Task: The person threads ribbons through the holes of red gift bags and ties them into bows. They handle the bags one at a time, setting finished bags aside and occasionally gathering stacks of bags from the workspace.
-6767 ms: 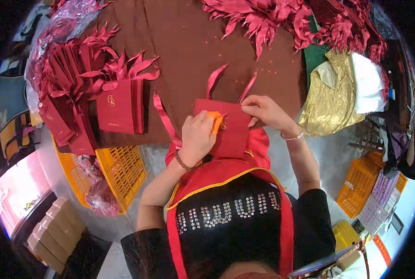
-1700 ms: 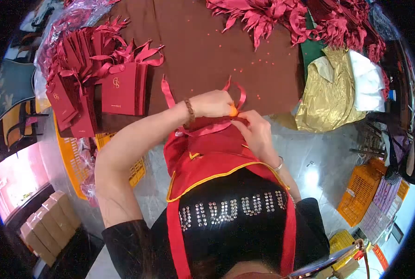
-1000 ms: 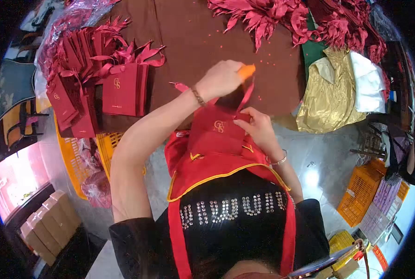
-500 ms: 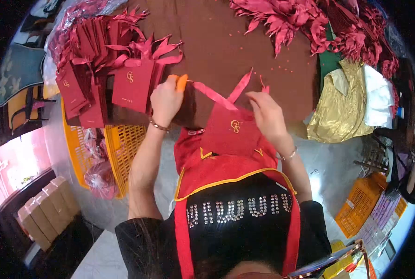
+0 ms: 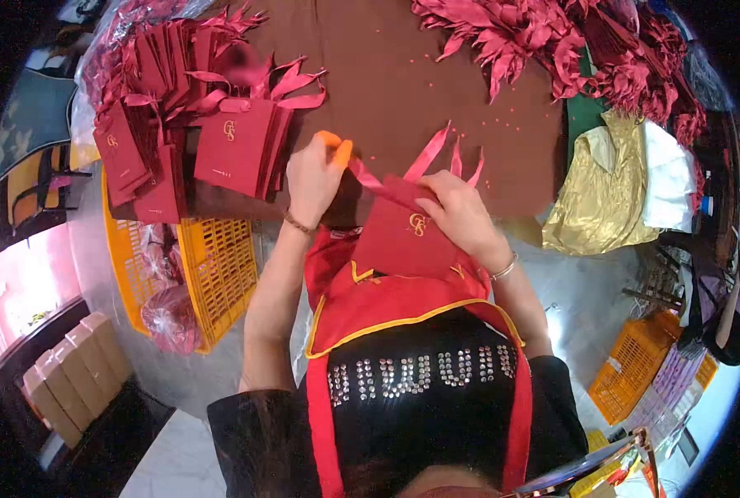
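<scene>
My left hand (image 5: 314, 178) grips a small orange tool (image 5: 337, 149), and a red ribbon (image 5: 368, 176) runs from it to a dark red gift bag (image 5: 403, 241) with a gold logo. My right hand (image 5: 457, 212) holds that bag by its top edge, at the near edge of the brown table (image 5: 387, 75). More ribbon ends stick up from the bag's top, beside my right fingers. I wear a bracelet on each wrist.
A stack of finished red bags with ribbon handles (image 5: 237, 149) lies left of my left hand. Loose red ribbons (image 5: 519, 33) are heaped at the table's far right. A gold foil sheet (image 5: 598, 191) lies right. Yellow crates (image 5: 212, 274) stand below the table.
My left hand with the orange tool has swung back a little toward the bag, slackening the ribbon. My right hand has come down onto the bag's top edge.
</scene>
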`<state>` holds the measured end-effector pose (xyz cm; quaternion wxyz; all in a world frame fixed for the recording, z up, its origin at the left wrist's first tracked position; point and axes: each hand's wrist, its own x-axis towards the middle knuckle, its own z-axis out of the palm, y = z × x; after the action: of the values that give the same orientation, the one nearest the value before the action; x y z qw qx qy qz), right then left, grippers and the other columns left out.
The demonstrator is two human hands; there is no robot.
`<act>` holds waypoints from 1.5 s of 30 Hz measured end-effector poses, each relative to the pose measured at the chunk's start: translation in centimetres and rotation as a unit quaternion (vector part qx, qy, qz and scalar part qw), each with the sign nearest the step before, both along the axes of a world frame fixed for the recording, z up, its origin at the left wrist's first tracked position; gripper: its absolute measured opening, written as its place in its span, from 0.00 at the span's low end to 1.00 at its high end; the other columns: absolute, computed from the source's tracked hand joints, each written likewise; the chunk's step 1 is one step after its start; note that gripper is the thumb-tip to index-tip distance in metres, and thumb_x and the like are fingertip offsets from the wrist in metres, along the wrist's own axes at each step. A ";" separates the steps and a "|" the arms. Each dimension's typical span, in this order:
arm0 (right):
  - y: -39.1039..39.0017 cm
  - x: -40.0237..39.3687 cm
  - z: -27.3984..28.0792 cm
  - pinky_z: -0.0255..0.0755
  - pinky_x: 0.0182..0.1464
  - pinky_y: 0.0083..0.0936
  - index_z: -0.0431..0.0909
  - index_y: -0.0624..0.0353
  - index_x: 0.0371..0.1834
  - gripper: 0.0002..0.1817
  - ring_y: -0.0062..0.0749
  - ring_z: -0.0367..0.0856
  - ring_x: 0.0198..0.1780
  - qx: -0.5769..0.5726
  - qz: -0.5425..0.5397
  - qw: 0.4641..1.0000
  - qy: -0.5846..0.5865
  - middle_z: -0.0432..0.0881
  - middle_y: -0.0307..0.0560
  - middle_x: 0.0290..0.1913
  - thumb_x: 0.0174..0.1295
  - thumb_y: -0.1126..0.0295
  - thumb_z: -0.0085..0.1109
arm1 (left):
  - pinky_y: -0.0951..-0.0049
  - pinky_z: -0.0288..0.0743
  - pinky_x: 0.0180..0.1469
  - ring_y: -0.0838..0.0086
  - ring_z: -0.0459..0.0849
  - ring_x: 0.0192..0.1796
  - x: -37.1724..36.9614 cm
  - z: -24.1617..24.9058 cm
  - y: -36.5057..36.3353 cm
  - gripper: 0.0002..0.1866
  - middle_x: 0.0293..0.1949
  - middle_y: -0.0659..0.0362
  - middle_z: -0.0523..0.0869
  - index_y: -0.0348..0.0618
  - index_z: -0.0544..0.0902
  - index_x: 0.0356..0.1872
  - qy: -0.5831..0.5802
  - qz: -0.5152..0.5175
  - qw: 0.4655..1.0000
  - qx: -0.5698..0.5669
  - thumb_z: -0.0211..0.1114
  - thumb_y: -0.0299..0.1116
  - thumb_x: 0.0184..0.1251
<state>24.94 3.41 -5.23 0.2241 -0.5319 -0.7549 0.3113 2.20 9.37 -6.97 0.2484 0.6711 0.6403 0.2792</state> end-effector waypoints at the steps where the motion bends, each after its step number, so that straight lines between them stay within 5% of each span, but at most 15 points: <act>1: 0.0 0.0 0.0 0.71 0.42 0.33 0.75 0.62 0.41 0.12 0.46 0.77 0.41 0.000 -0.001 1.000 0.000 0.77 0.51 0.38 0.54 0.70 0.58 | 0.68 0.76 0.32 0.62 0.84 0.29 -0.1 0.4 -0.4 0.08 0.25 0.50 0.84 0.39 0.79 0.29 0.000 -0.001 1.000 0.000 0.63 0.34 0.58; 2: 0.0 0.0 0.0 0.71 0.42 0.33 0.75 0.62 0.42 0.13 0.46 0.77 0.41 -0.002 0.000 1.000 -0.005 0.77 0.52 0.38 0.54 0.70 0.59 | 0.70 0.76 0.37 0.64 0.84 0.33 -0.2 0.7 -0.8 0.07 0.30 0.51 0.84 0.39 0.79 0.31 -0.203 -0.008 0.978 -0.037 0.62 0.33 0.60; 4: -0.1 0.1 0.0 0.71 0.42 0.33 0.75 0.63 0.42 0.14 0.46 0.77 0.40 -0.006 -0.001 1.000 -0.010 0.77 0.52 0.37 0.53 0.70 0.60 | 0.70 0.75 0.48 0.67 0.82 0.43 -0.5 2.1 -2.0 0.05 0.40 0.52 0.83 0.39 0.78 0.37 -0.518 0.000 0.846 -0.124 0.58 0.28 0.63; 5: 0.0 0.1 -0.1 0.71 0.42 0.33 0.75 0.63 0.42 0.14 0.46 0.77 0.40 -0.008 -0.001 1.000 -0.016 0.77 0.52 0.37 0.52 0.70 0.61 | 0.70 0.75 0.48 0.67 0.82 0.43 -0.5 2.3 -2.7 0.05 0.40 0.52 0.83 0.39 0.78 0.37 -0.518 0.000 0.846 -0.125 0.58 0.28 0.63; 7: 0.0 -0.1 0.0 0.71 0.42 0.33 0.75 0.63 0.42 0.15 0.46 0.77 0.41 -0.010 -0.001 1.000 -0.022 0.77 0.52 0.37 0.52 0.70 0.61 | 0.69 0.75 0.47 0.65 0.82 0.42 -0.5 2.6 -3.8 0.07 0.39 0.49 0.83 0.40 0.77 0.40 -0.690 0.028 0.702 -0.172 0.59 0.27 0.63; 8: 0.0 -0.1 0.3 0.71 0.42 0.33 0.75 0.63 0.42 0.15 0.45 0.77 0.41 -0.017 -0.001 1.000 -0.015 0.77 0.52 0.38 0.52 0.70 0.61 | 0.70 0.75 0.44 0.67 0.82 0.39 -0.8 1.8 -4.3 0.07 0.37 0.51 0.83 0.40 0.77 0.41 -0.710 -0.005 0.677 -0.193 0.59 0.26 0.62; 11: 0.0 -0.1 0.4 0.72 0.43 0.32 0.75 0.63 0.43 0.16 0.45 0.78 0.41 -0.028 -0.006 1.000 0.008 0.78 0.52 0.39 0.52 0.69 0.61 | 0.73 0.74 0.40 0.72 0.81 0.33 -0.3 0.3 -5.3 0.07 0.33 0.54 0.82 0.40 0.77 0.40 -0.682 0.029 0.698 -0.217 0.59 0.26 0.62; 12: 0.0 -0.1 0.3 0.72 0.43 0.32 0.75 0.63 0.44 0.16 0.44 0.79 0.41 -0.033 -0.010 0.999 0.023 0.79 0.53 0.40 0.53 0.69 0.61 | 0.77 0.73 0.35 0.78 0.78 0.28 0.3 1.0 -5.5 0.06 0.28 0.58 0.81 0.39 0.78 0.39 -0.589 0.037 0.772 -0.236 0.60 0.26 0.61; 13: 0.0 -0.1 0.6 0.72 0.43 0.32 0.75 0.63 0.44 0.16 0.44 0.79 0.41 -0.033 -0.011 0.999 0.023 0.79 0.53 0.40 0.53 0.69 0.61 | 0.77 0.73 0.35 0.78 0.78 0.28 0.7 1.7 -5.6 0.06 0.28 0.58 0.81 0.39 0.78 0.39 -0.590 0.037 0.772 -0.236 0.60 0.26 0.61; 15: 0.1 -0.2 1.4 0.73 0.43 0.31 0.74 0.63 0.45 0.16 0.42 0.80 0.41 -0.107 -0.024 0.992 0.068 0.80 0.54 0.40 0.54 0.69 0.60 | 0.81 0.70 0.33 0.80 0.77 0.32 1.5 2.7 -6.0 0.05 0.30 0.60 0.81 0.38 0.79 0.36 -0.395 0.015 0.869 -0.298 0.62 0.25 0.59; 19: 0.3 -0.2 1.2 0.73 0.42 0.29 0.74 0.63 0.45 0.16 0.40 0.82 0.41 -0.137 -0.032 0.987 0.083 0.82 0.54 0.39 0.55 0.70 0.59 | 0.85 0.69 0.33 0.85 0.76 0.30 2.5 1.4 -6.7 0.06 0.30 0.63 0.82 0.36 0.80 0.38 -0.302 -0.050 0.934 -0.183 0.62 0.24 0.60; 30: 0.4 -0.1 1.1 0.71 0.36 0.23 0.75 0.63 0.45 0.13 0.25 0.78 0.31 -0.194 -0.066 0.972 0.114 0.81 0.46 0.31 0.58 0.70 0.57 | 0.84 0.70 0.35 0.84 0.77 0.33 2.7 1.7 -6.5 0.08 0.33 0.62 0.83 0.35 0.81 0.41 -0.357 -0.023 0.899 -0.251 0.61 0.24 0.61; 36: 0.4 -0.1 1.3 0.71 0.37 0.24 0.75 0.63 0.46 0.14 0.27 0.79 0.32 -0.185 -0.058 0.976 0.103 0.82 0.47 0.32 0.57 0.69 0.58 | 0.80 0.72 0.34 0.80 0.80 0.32 3.4 0.9 -6.7 0.08 0.32 0.58 0.85 0.36 0.82 0.39 -0.318 -0.062 0.931 -0.168 0.61 0.23 0.59; 45: 0.3 -0.2 1.5 0.73 0.42 0.25 0.74 0.64 0.47 0.15 0.34 0.82 0.41 -0.208 -0.055 0.971 0.104 0.82 0.52 0.38 0.57 0.70 0.58 | 0.68 0.74 0.33 0.60 0.82 0.30 4.4 1.6 -6.2 0.07 0.30 0.49 0.83 0.37 0.82 0.34 -0.165 -0.089 0.979 -0.083 0.61 0.27 0.55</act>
<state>24.74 3.70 -3.69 0.2028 -0.5718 -0.6159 0.5025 6.63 3.15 -5.34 0.4296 0.6469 0.5493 0.3088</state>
